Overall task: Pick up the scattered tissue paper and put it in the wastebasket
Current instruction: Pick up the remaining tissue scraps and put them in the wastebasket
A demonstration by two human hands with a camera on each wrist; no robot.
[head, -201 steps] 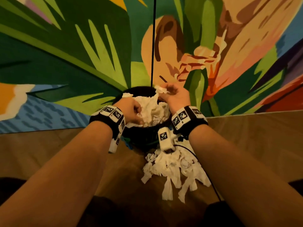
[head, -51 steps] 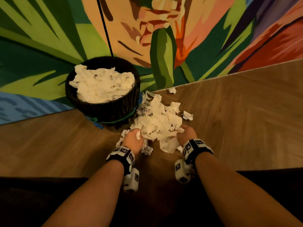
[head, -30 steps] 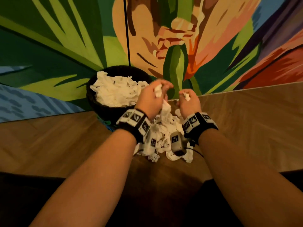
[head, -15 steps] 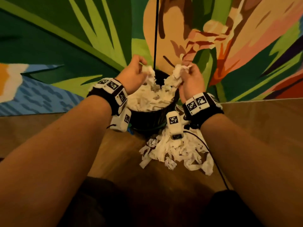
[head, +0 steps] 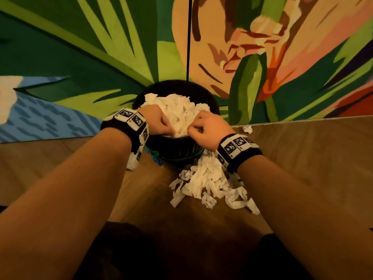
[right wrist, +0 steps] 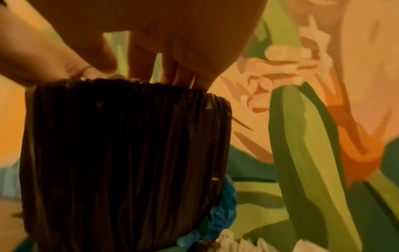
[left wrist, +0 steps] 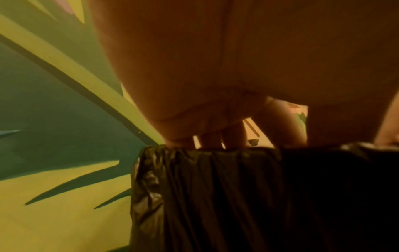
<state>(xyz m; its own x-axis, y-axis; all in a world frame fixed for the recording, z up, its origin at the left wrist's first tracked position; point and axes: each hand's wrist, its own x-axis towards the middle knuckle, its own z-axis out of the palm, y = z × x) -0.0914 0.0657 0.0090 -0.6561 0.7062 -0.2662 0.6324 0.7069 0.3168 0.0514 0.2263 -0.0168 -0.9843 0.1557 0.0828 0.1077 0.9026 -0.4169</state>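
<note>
The black wastebasket (head: 175,146) stands against the painted wall, heaped with white tissue paper (head: 177,111). My left hand (head: 161,124) and right hand (head: 196,127) are both down on the near side of that heap, with fingers curled into the tissue. In the left wrist view my left hand's fingers (left wrist: 222,136) dip behind the bag-lined rim of the wastebasket (left wrist: 215,196). The right wrist view shows the right hand's fingers (right wrist: 168,73) going down inside the wastebasket (right wrist: 118,145), tips hidden. A pile of scattered tissue (head: 207,182) lies on the floor at the basket's foot.
One crumpled tissue ball (head: 247,129) lies by the wall, right of the basket. A blue bag edge (right wrist: 224,213) bunches around the basket's base. The wooden floor (head: 312,158) spreads to both sides. The mural wall (head: 80,57) is right behind the basket.
Both hands gathered tissue from the floor pile, lifted it over the basket, and have now dropped down onto the heap inside it.
</note>
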